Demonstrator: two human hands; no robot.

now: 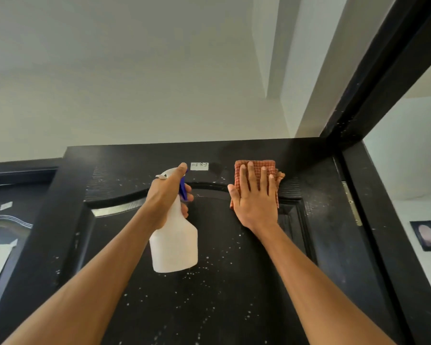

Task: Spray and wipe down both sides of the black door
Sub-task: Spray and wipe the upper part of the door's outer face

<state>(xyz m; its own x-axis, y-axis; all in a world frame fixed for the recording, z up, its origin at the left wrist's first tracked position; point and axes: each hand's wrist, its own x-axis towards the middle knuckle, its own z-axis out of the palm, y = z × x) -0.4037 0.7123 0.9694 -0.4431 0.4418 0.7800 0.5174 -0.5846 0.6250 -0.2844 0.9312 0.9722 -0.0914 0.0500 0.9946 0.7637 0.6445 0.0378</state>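
- Black door (222, 290) fills the lower view, seen from below looking up at its top edge; it stands open, hinged on the right to the black frame (388, 220). Brass hinge (350, 202) shows in the gap.
- Left hand (171, 195) grips the neck of a white spray bottle (174, 245), fingers curled round it by the blue trigger, nozzle pointed at the upper panel.
- Right hand (255, 197) lies flat with fingers straight and spread, pressing a folded orange checked cloth (256, 170) against the door just under the top rail.
- Pale droplets and specks scatter down the panel below the bottle. Small white label (199, 166) sits between nozzle and cloth.
- Judged stage: top of this side being wiped; lower panel is not wiped yet, far side cannot be seen.
- Risks, as judgement:
  - Door is free to swing; hard pressure from the flat palm could push it away and the cloth lose contact.
  - Cloth is only pinned by pressure, not gripped; lifting the palm could drop it.
  - Droplets left sitting may run or dry to streaks on black.
  - Spraying overhead invites mist falling back toward the person.
  - Wet label may peel or smear.
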